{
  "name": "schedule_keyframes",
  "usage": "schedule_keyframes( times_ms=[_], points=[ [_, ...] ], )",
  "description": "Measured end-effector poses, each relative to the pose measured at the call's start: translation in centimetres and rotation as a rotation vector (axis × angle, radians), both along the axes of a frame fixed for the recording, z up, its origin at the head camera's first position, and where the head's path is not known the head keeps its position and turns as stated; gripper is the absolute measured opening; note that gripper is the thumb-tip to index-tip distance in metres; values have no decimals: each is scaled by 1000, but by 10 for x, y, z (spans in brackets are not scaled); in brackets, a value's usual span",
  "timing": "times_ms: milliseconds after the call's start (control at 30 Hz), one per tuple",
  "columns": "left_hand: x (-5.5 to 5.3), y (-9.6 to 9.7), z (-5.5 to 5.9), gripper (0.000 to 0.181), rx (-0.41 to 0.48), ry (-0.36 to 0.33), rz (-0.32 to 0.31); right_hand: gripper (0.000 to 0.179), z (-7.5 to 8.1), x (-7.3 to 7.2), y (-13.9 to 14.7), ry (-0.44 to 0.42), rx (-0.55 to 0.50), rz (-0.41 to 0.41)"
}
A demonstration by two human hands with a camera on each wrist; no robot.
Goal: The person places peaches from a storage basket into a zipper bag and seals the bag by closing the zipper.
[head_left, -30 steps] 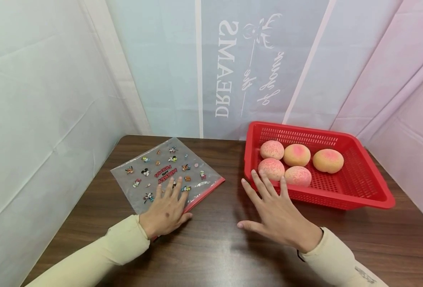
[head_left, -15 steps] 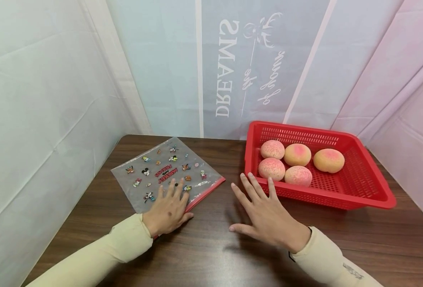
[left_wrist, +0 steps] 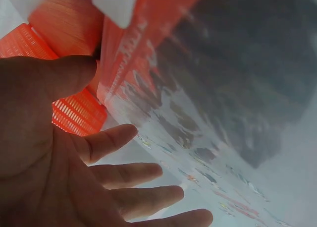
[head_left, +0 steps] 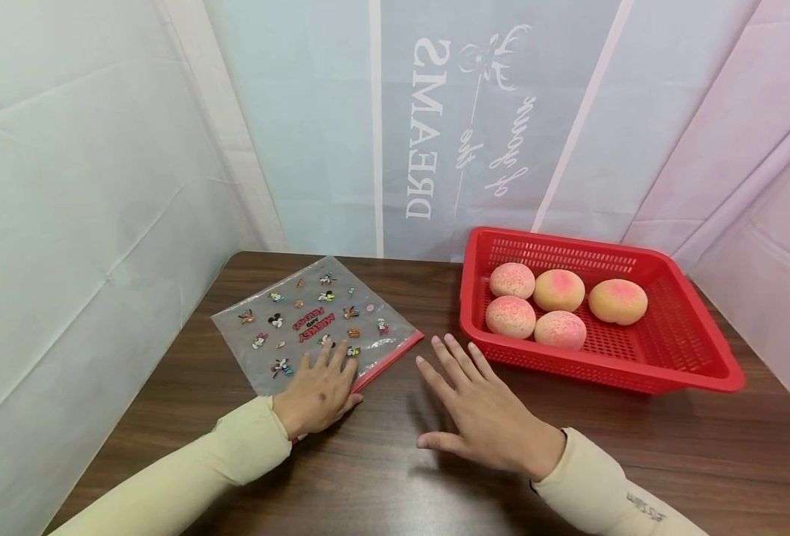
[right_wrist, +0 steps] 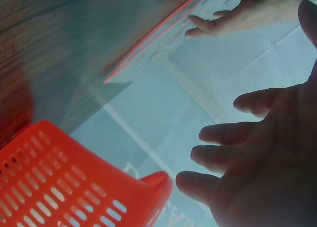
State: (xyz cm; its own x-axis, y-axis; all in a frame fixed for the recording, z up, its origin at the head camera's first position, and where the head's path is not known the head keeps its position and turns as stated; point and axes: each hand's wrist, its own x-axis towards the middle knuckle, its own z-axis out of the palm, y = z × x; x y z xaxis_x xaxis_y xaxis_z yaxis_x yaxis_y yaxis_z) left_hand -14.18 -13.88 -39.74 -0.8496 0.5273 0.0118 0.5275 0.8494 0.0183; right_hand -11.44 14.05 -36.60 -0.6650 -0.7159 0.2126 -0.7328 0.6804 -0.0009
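Note:
A clear plastic zip bag (head_left: 310, 320) printed with small cartoon figures lies flat on the table, its red zip edge (head_left: 395, 359) facing right. My left hand (head_left: 321, 391) is over the bag's near part with fingers extended; whether it touches the plastic I cannot tell. The left wrist view shows those fingers (left_wrist: 153, 199) straight beside the bag (left_wrist: 228, 182). Between bag and basket, my right hand (head_left: 485, 417) hovers, fingers spread, holding nothing. Nearest to it is the red basket (head_left: 569, 362), with several pink-and-yellow peaches (head_left: 560, 330) inside, mostly at its left end.
The dark wooden table (head_left: 395, 476) carries both things. A pale blue cloth backdrop (head_left: 327, 149) with white lettering rises behind. White cloth (head_left: 86, 223) walls the left side and pinkish cloth (head_left: 763, 298) the right.
My right hand has drawn left and slightly toward me, away from the basket's near rim and the peaches. The left hand has shifted slightly right; bag and basket stay put.

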Motion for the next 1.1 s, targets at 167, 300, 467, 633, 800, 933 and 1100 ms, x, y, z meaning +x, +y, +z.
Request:
schedule_keyframes(
  times_ms=[167,300,467,633,800,933,1100],
  points=[
    [-2,2,-1,38,1,-10,-3,94,-3,1,-4,-12,18,17],
    [-4,4,-2,37,7,-7,1,94,-4,2,-6,-11,26,22],
    [-4,6,-4,32,20,17,6,94,-4,2,-6,-7,30,21],
    [-4,7,-4,28,30,7,20,94,-3,3,-6,-6,29,15],
    [-5,7,-5,27,66,34,-1,94,-3,2,-6,-12,32,11],
    [-7,5,-5,21,127,96,-56,94,-3,2,-7,-25,29,9],
    [-12,3,-3,12,229,126,-120,94,-4,0,-7,-32,25,4]
  ],
)
